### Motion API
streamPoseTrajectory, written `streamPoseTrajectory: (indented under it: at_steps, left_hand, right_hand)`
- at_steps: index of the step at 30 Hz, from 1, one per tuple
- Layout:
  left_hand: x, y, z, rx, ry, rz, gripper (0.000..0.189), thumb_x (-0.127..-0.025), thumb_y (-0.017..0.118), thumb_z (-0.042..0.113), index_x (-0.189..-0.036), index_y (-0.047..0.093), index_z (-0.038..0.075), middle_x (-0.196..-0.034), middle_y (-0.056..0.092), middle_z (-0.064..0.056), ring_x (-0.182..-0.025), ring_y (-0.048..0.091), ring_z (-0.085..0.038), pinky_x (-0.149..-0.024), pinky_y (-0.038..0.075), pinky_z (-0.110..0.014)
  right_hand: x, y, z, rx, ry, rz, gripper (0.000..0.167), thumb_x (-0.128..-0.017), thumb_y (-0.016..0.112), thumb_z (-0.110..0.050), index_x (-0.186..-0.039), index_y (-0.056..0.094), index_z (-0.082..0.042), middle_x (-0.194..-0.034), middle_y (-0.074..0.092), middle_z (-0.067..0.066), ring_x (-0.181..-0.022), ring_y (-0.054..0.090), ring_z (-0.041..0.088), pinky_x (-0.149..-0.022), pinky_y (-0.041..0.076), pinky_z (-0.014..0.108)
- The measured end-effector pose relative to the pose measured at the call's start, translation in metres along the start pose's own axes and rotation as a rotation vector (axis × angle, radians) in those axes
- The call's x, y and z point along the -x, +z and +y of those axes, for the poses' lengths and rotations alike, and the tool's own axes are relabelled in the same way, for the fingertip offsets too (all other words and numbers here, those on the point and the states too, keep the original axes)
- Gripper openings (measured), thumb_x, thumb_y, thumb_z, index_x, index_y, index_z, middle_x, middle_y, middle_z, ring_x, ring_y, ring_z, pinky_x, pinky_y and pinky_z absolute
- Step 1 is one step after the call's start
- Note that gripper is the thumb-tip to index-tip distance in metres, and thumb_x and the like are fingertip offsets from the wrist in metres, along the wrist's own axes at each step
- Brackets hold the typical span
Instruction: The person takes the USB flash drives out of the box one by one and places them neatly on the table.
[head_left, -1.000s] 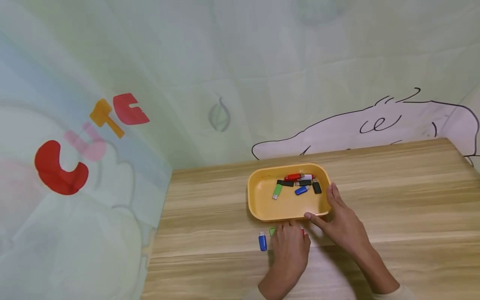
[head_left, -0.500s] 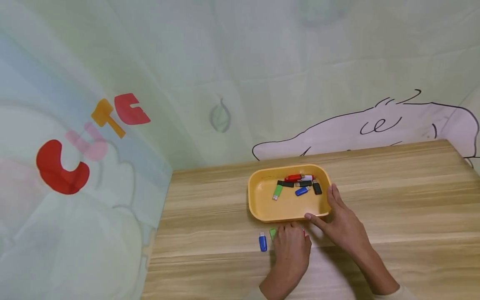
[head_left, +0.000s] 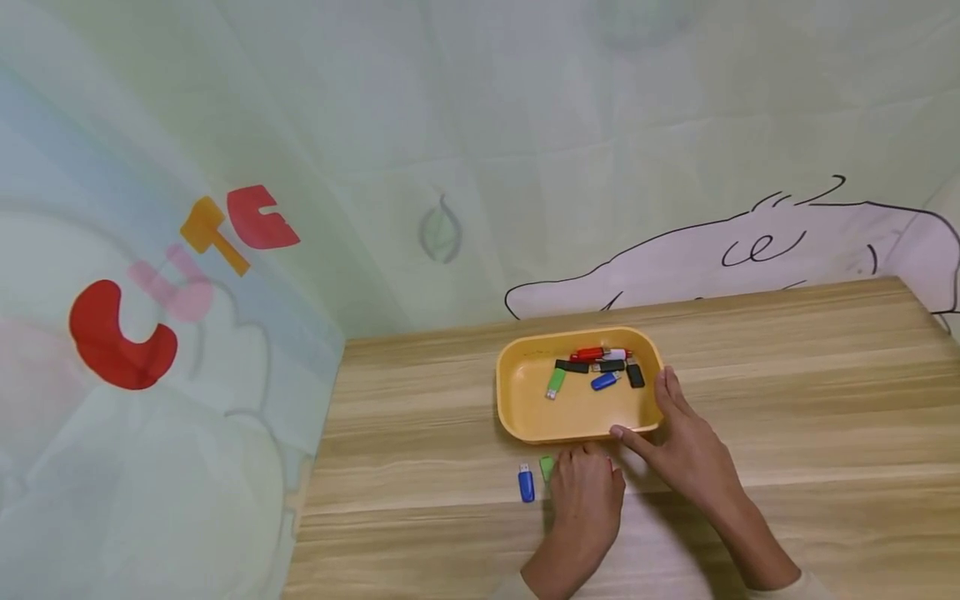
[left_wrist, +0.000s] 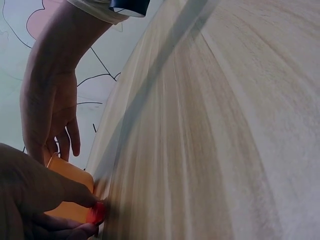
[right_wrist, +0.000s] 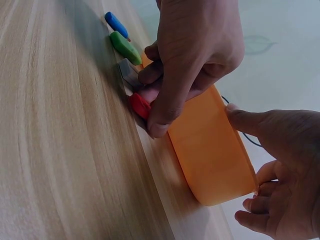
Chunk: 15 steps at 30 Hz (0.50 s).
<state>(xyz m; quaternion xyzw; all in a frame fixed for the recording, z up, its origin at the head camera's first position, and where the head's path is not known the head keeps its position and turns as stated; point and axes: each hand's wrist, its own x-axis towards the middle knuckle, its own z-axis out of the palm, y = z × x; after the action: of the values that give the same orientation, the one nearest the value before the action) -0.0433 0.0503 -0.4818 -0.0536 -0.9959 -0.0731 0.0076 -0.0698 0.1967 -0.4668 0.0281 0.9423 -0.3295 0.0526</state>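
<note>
Left hand pinches a red stick by the yellow tray

A big pale cloth (head_left: 375, 108) with pictures on it stands behind the wooden table (head_left: 412, 417). On the table is a yellow tray (head_left: 577, 418). Small USB sticks lie inside it, mostly near the back and right: red, white, black, blue and green.

The right hand (head_left: 693, 454) is spread wide at the tray's near right corner. Its thumb touches the near rim and its fingers are by the right end. The left hand (head_left: 588, 492) is narrow, just in front of the tray, with its thumb and fingers pinching a red stick (right_wrist: 140, 105). I can't tell if that stick touches the table.

Next to it is a grey stick (right_wrist: 129, 72), then a green stick (right_wrist: 125, 47), then a blue stick (right_wrist: 116, 24), all in a row in front of the tray.

The step now looks like getting a good hold on the red stick. The next move seems to need a firm pinch and a straight lift, without bumping the grey one, while the right hand keeps the tray steady.
</note>
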Motion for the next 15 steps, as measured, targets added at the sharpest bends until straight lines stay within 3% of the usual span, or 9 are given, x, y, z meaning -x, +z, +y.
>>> streamPoseTrajectory:
  at_steps: [15]
  left_hand:
    - [-0.0006, 0.0020, 0.0005, -0.048, 0.001, 0.053, 0.033, -0.085, 0.088, 0.039, -0.091, 0.072, 0.010, -0.080, 0.070, -0.001, -0.081, 0.069, -0.018, -0.074, 0.053, -0.030]
  right_hand:
    - [0.0005, -0.0004, 0.0004, -0.002, -0.004, 0.009, 0.116, -0.091, 0.072, -0.067, -0.165, 0.016, 0.002, -0.175, 0.012, 0.024, -0.150, 0.033, 0.058, -0.106, 0.045, 0.072]
